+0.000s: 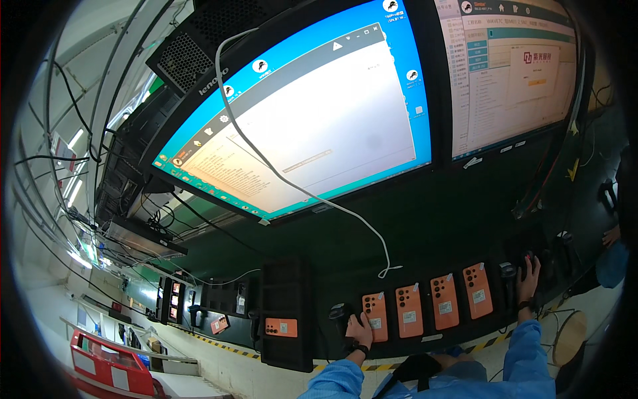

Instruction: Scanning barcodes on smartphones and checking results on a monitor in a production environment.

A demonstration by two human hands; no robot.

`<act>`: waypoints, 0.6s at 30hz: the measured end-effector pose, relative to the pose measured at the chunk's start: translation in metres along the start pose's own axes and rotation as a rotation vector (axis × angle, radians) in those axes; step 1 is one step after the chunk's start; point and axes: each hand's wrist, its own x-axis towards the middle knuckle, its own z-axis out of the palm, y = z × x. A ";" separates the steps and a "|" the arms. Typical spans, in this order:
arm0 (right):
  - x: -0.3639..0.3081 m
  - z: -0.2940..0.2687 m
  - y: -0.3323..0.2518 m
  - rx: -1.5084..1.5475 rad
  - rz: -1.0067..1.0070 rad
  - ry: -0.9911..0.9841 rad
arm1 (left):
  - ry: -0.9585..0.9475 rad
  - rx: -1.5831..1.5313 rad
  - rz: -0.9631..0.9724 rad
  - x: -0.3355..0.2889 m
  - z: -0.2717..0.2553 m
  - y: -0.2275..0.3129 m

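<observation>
Four orange phones lie in a row, backs up, on the dark green bench. My left hand [359, 330] is at the left edge of the leftmost phone [376, 322], its fingers closed about that edge. Beside this hand stands a black handheld scanner [339, 312]. To the right of it follow the second phone [409, 312], the third phone [445, 304] and the rightmost phone [478, 292]. Farther right, my right hand [529, 281] lies over a dark computer mouse [526, 255] with a small red light; the fingers partly hide it. Another black scanner [508, 272] stands just left of that hand.
A black tray [286, 349] at the left holds one orange phone [282, 327]. Two monitors [319, 113] stand behind the bench, and a white cable [332, 203] hangs down before them. Another person's hand [611, 236] shows at the far right. A red cart [106, 359] is at lower left.
</observation>
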 end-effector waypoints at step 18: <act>0.000 -0.003 -0.005 -0.012 -0.001 -0.002 | 0.066 0.043 0.039 0.001 0.003 -0.001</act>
